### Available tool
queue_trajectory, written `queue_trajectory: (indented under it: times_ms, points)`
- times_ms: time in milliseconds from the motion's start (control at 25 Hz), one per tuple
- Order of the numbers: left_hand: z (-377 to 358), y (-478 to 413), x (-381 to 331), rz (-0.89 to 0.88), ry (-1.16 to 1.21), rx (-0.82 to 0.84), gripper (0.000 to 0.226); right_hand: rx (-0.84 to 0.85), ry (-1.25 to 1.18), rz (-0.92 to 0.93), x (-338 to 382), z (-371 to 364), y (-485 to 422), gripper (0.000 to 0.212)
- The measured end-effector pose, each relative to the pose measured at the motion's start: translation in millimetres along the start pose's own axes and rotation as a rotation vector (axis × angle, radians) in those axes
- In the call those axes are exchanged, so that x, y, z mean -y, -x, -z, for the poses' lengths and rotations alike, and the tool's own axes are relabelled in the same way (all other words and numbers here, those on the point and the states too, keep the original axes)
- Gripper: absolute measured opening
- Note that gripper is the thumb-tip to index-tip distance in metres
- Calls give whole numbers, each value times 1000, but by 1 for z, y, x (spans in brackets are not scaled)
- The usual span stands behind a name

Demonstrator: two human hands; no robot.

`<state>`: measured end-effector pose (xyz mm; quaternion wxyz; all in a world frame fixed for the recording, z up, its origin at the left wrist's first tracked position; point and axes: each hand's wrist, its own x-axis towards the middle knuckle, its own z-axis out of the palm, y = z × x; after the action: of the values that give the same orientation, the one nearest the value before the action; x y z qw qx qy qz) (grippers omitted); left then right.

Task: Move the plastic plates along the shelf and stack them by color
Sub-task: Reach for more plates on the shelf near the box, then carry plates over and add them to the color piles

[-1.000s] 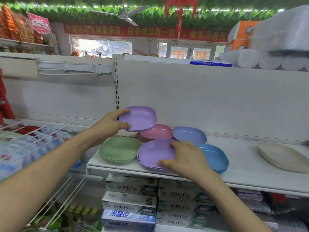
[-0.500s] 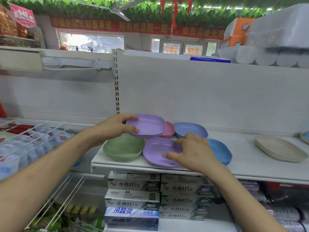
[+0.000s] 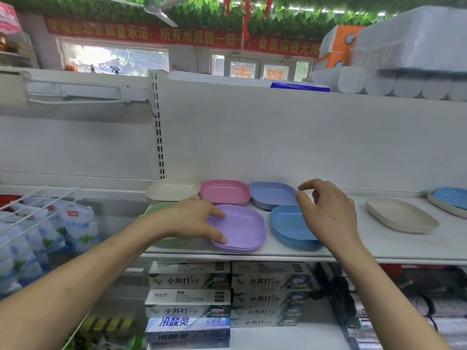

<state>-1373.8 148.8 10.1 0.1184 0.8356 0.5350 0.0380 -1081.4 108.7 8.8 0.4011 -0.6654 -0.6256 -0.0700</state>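
A purple stack of plates [image 3: 242, 228] sits at the shelf's front. My left hand [image 3: 192, 221] rests on its left rim, index finger and thumb lying on the top plate. A green stack [image 3: 158, 208] lies mostly hidden under that hand. Behind stand a cream plate [image 3: 174, 189], a pink plate [image 3: 225, 192] and a periwinkle plate [image 3: 271, 194]. My right hand [image 3: 328, 213] hovers over the blue stack [image 3: 288, 226], fingers loosely curled and holding nothing. Farther right lie a cream plate [image 3: 401, 215] and a blue plate [image 3: 452, 198] on a cream one.
The white shelf [image 3: 353, 246] has a back panel close behind the plates. Toothpaste boxes [image 3: 189, 296] fill the shelf below. A wire rack with packaged goods [image 3: 45, 223] stands at the left. Bare shelf surface shows between the blue stack and the right cream plate.
My left hand has brought the lifted purple plate down onto the purple stack. My right hand has left that stack, rising and moving right over the blue one.
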Motion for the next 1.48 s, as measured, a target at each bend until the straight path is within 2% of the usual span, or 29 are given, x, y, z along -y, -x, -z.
queue_trajectory:
  times_ms: [160, 360, 480, 640, 800, 960, 1120, 1280, 1400, 1480]
  points:
    - [-1, -1, -9, -9, -213, -21, 77, -11, -4, -15, -8, -1, 0, 20]
    - [1, -6, -13, 7, -241, -35, 71, 8, 5, -37, -23, -2, -5, 23]
    - [6, -20, -21, -50, -92, -143, 67, -3, 24, -72, -47, 6, -10, 21]
    - [5, -52, -53, -119, 152, -387, 78, 2, 73, -142, -101, 23, -19, 22]
    - [-4, -91, -99, -126, 280, -373, 75, 33, 82, -203, -170, 45, -34, 29]
    - [-9, -130, -151, -146, 303, -388, 75, 32, 166, -258, -247, 71, -51, 34]
    - [-17, -160, -198, -164, 307, -370, 71, 159, 211, -318, -308, 86, -73, 40]
    - [-20, -183, -235, -134, 291, -374, 69, 350, -30, -294, -334, 94, -96, 35]
    - [-26, -191, -253, -106, 245, -362, 66, 498, -39, -251, -345, 91, -109, 31]
    - [-30, -196, -261, -86, 219, -349, 66, 564, -44, -226, -353, 89, -117, 39]
